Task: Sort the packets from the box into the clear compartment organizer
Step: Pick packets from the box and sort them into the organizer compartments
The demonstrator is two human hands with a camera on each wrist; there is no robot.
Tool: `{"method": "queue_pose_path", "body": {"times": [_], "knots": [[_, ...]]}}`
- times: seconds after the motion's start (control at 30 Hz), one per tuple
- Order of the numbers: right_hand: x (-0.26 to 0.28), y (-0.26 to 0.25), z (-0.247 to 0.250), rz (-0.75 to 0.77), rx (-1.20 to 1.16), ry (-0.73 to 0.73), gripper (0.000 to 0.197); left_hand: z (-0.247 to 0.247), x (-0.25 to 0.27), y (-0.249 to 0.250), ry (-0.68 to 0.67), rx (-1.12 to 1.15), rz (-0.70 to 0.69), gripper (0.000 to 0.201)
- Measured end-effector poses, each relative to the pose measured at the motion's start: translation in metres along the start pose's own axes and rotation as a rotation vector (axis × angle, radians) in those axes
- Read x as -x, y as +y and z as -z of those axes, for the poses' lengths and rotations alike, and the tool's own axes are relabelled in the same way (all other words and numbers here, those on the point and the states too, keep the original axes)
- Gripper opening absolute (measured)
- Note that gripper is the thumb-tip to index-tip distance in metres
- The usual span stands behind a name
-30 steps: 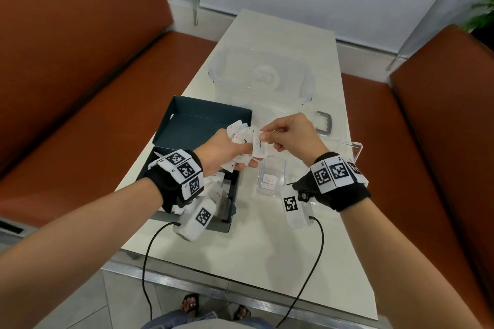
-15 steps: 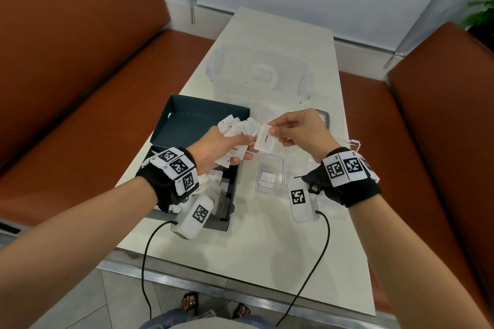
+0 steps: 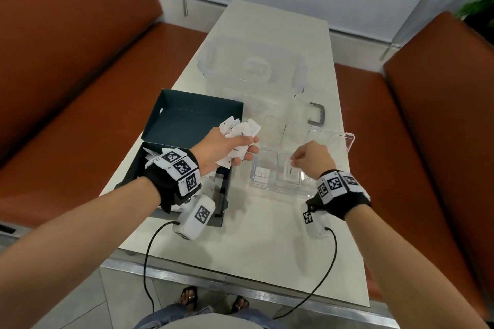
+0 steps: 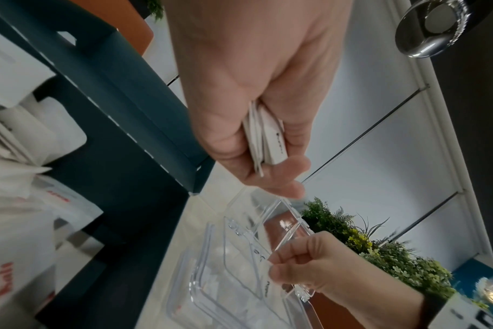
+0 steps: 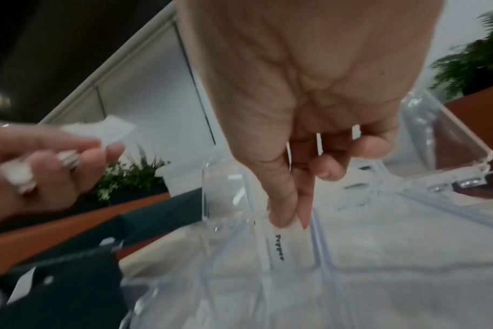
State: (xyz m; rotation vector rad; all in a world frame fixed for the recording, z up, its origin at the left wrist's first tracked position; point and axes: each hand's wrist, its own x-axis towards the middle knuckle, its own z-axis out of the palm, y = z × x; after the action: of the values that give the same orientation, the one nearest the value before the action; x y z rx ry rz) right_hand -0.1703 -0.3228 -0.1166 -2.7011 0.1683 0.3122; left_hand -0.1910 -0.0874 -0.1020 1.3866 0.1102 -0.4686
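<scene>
Clear plastic forms the compartment organizer (image 3: 302, 165), which lies open on the pale rectangular table (image 3: 267, 235), just right of the dark teal cardboard box (image 3: 187, 120). The organizer's hinged transparent lid (image 3: 344, 141) stands raised on the far right side.

The right hand (image 3: 311, 159) is positioned over the near row of compartments. Thumb and forefinger pinch the top edge of a small white paper packet printed with black lettering (image 5: 282, 247); the remaining fingers are curled loosely. The packet hangs upright, with its lower part inside the second compartment from the left in the near row. The wrist view shows the packet between two clear divider walls; whether its lower edge touches the compartment floor cannot be determined.

A second white packet with red print (image 3: 262, 174) lies flat in the adjoining compartment to the left.

The left hand (image 3: 227, 147) is held above the box's right edge, fingers clenched around a bundle of white paper packets (image 3: 242, 131) that fans out past the fingertips. Further white packets (image 4: 20, 233) remain inside the box.

A large clear plastic storage container (image 3: 254, 69) sits at the far end of the table, and a grey handle (image 3: 318, 115) lies beside the organizer. Both wrists carry black bands with square coded markers and cabled white camera units.
</scene>
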Motion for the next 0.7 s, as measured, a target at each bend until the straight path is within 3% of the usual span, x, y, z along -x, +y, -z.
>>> {"method": "queue_pose_path", "body": {"times": [0.1, 0.43, 0.7], "knots": [[-0.001, -0.004, -0.020, 0.038, 0.217, 0.047, 0.013, -0.003, -0.002, 0.000, -0.006, 0.000, -0.001, 0.018], [-0.016, 0.002, -0.045, 0.077, 0.631, 0.005, 0.016, -0.002, -0.004, -0.001, 0.007, -0.003, 0.013, 0.019], [-0.015, 0.007, -0.049, 0.149, 0.741, 0.014, 0.029, -0.001, -0.003, -0.001, 0.011, 0.015, 0.020, 0.017]]}}
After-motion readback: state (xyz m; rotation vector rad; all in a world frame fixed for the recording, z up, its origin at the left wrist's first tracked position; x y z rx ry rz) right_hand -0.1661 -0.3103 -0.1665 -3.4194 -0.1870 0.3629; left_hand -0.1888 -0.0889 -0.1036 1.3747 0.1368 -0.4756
